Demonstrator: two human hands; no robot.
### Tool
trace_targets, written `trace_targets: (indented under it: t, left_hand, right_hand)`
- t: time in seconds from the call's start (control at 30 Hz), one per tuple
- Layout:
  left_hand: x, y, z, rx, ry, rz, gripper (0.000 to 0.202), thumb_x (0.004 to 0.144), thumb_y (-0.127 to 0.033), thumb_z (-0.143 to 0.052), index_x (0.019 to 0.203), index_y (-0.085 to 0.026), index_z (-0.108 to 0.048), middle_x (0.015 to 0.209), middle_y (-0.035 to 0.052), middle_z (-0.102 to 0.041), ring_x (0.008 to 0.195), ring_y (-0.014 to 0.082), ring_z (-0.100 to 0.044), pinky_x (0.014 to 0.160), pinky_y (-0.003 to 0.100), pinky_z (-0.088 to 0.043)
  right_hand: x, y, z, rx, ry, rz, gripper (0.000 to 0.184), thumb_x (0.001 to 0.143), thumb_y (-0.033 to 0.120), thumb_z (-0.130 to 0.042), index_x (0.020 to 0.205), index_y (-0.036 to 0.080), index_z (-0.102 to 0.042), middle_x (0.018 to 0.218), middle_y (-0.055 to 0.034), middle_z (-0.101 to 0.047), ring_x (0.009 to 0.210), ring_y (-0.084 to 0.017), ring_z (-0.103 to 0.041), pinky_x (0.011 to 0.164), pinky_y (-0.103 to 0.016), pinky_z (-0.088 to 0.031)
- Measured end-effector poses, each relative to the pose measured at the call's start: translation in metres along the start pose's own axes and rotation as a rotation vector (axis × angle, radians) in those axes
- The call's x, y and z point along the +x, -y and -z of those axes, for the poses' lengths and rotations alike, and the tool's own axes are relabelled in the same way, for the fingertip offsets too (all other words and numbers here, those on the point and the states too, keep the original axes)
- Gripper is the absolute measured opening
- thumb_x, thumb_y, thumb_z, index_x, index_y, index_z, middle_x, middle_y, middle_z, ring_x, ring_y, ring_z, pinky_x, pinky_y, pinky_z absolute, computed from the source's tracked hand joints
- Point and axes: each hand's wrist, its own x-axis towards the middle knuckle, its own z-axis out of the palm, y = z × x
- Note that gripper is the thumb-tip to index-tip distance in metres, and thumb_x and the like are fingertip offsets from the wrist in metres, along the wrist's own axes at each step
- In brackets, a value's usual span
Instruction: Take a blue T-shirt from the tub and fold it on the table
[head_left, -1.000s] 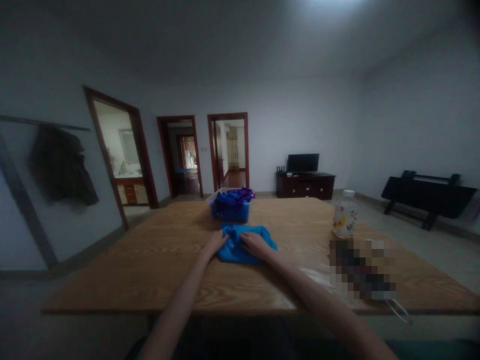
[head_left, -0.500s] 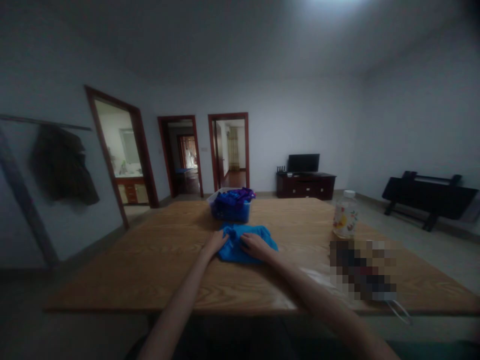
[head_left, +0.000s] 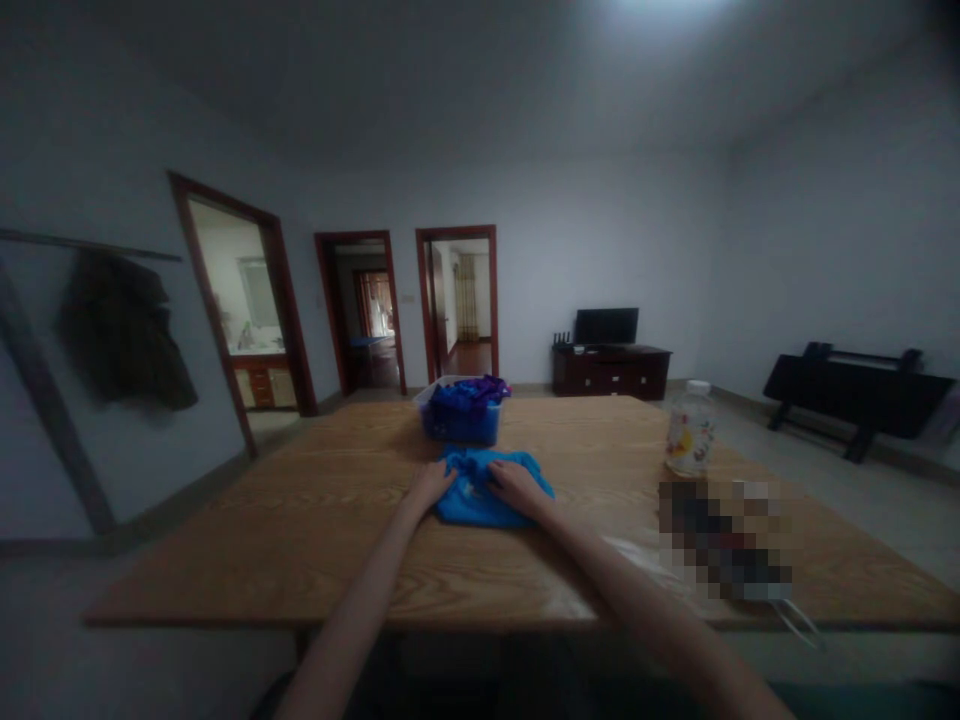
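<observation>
A bright blue cloth (head_left: 487,510) lies crumpled on the wooden table in front of me. My left hand (head_left: 433,482) is closed on its left edge, the fingertips partly hidden in the folds. On the right side of the cloth, my right hand (head_left: 517,484) is curled with its fingers gripping the fabric near the middle. A small pale patch shows on the cloth between the hands. Just behind it stands a clear plastic tub (head_left: 427,418) filled with blue and purple fabric (head_left: 465,405).
On the right of the wooden table (head_left: 300,520) stand a clear bottle (head_left: 690,430) with a printed label and a pixelated item (head_left: 724,545) with a loop at its end. A television (head_left: 607,326) on a dark cabinet and a folded black table (head_left: 859,395) lie beyond.
My right hand has shifted slightly to the right on the cloth, and a pale patch now shows between the hands. My left hand has stayed nearly in place.
</observation>
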Motion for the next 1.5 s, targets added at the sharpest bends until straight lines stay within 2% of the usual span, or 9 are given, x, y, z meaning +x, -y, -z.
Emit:
trace_targets:
  t: [0.07,0.2,0.37,0.7,0.93,1.13,1.2,1.33,1.5]
  left_hand:
    - [0.001,0.001,-0.001,-0.012,-0.004,-0.007,0.041,0.115,-0.044,-0.046,0.122,-0.020,-0.079,0.128,0.0161,-0.083,0.120,0.0298,-0.079,0.102,0.034,-0.054]
    - [0.002,0.002,-0.003,-0.009,-0.005,0.003,0.040,0.114,-0.043,-0.046,0.120,-0.020,-0.079,0.126,0.0155,-0.084,0.118,0.0290,-0.079,0.101,0.033,-0.054]
    - [0.002,0.000,-0.002,-0.005,-0.002,0.008,0.041,0.114,-0.042,-0.046,0.121,-0.018,-0.079,0.128,0.0169,-0.083,0.121,0.0297,-0.079,0.102,0.033,-0.054]
    - [-0.008,-0.008,0.010,-0.020,-0.006,0.025,0.038,0.113,-0.041,-0.049,0.123,-0.022,-0.080,0.126,0.0148,-0.084,0.121,0.0297,-0.079,0.104,0.035,-0.055]
    - [-0.003,-0.003,0.001,0.024,-0.014,-0.002,0.042,0.115,-0.044,-0.045,0.127,-0.020,-0.077,0.130,0.0170,-0.083,0.122,0.0314,-0.079,0.105,0.037,-0.055]
    - [-0.002,-0.001,-0.004,-0.042,-0.066,-0.045,0.053,0.112,-0.061,-0.052,0.134,-0.018,-0.073,0.131,0.0178,-0.082,0.122,0.0328,-0.079,0.102,0.036,-0.055]
    - [-0.004,-0.002,-0.001,-0.044,-0.069,-0.061,0.049,0.112,-0.058,-0.053,0.135,-0.019,-0.072,0.132,0.0171,-0.082,0.123,0.0323,-0.078,0.101,0.035,-0.055]
    - [-0.008,-0.011,0.009,-0.006,-0.063,-0.068,0.036,0.111,-0.047,-0.056,0.126,-0.020,-0.075,0.129,0.0155,-0.083,0.121,0.0313,-0.079,0.098,0.034,-0.054]
    - [-0.018,-0.034,0.017,0.025,-0.062,-0.112,0.035,0.107,-0.052,-0.061,0.116,-0.022,-0.076,0.122,0.0154,-0.084,0.116,0.0317,-0.079,0.096,0.035,-0.054]
  right_hand:
    - [-0.001,0.001,0.000,0.008,0.008,0.002,0.012,0.107,0.025,-0.068,0.114,0.016,-0.072,0.117,-0.0128,-0.078,0.103,-0.023,-0.070,0.090,-0.031,-0.046]
    - [-0.004,0.007,-0.004,0.039,-0.003,0.093,0.011,0.108,0.025,-0.067,0.112,0.017,-0.072,0.113,-0.0121,-0.078,0.102,-0.024,-0.071,0.089,-0.031,-0.047]
    - [-0.003,0.013,-0.011,0.091,-0.029,0.154,0.008,0.101,0.019,-0.072,0.109,0.017,-0.073,0.110,-0.0107,-0.078,0.099,-0.023,-0.069,0.088,-0.031,-0.048]
    - [0.001,-0.005,-0.011,0.037,-0.069,-0.009,0.010,0.106,0.025,-0.070,0.111,0.017,-0.073,0.113,-0.0120,-0.079,0.101,-0.024,-0.072,0.088,-0.031,-0.047]
    - [0.006,-0.026,-0.028,0.162,-0.167,-0.141,0.004,0.103,0.024,-0.069,0.102,0.021,-0.071,0.108,-0.0101,-0.081,0.095,-0.024,-0.073,0.087,-0.031,-0.051]
    - [0.008,-0.039,-0.039,0.301,-0.242,-0.233,0.006,0.100,0.026,-0.069,0.095,0.023,-0.068,0.097,-0.0061,-0.080,0.088,-0.022,-0.071,0.084,-0.030,-0.053]
    - [0.008,-0.040,-0.040,0.300,-0.236,-0.237,0.007,0.101,0.027,-0.069,0.096,0.023,-0.067,0.098,-0.0064,-0.080,0.089,-0.022,-0.071,0.084,-0.030,-0.053]
    - [0.007,-0.035,-0.037,0.256,-0.191,-0.216,0.009,0.105,0.028,-0.066,0.100,0.022,-0.068,0.106,-0.0090,-0.081,0.094,-0.023,-0.072,0.086,-0.030,-0.052]
    - [0.005,-0.029,-0.030,0.215,-0.146,-0.201,0.008,0.106,0.024,-0.063,0.105,0.020,-0.069,0.114,-0.0112,-0.081,0.100,-0.023,-0.073,0.091,-0.030,-0.051]
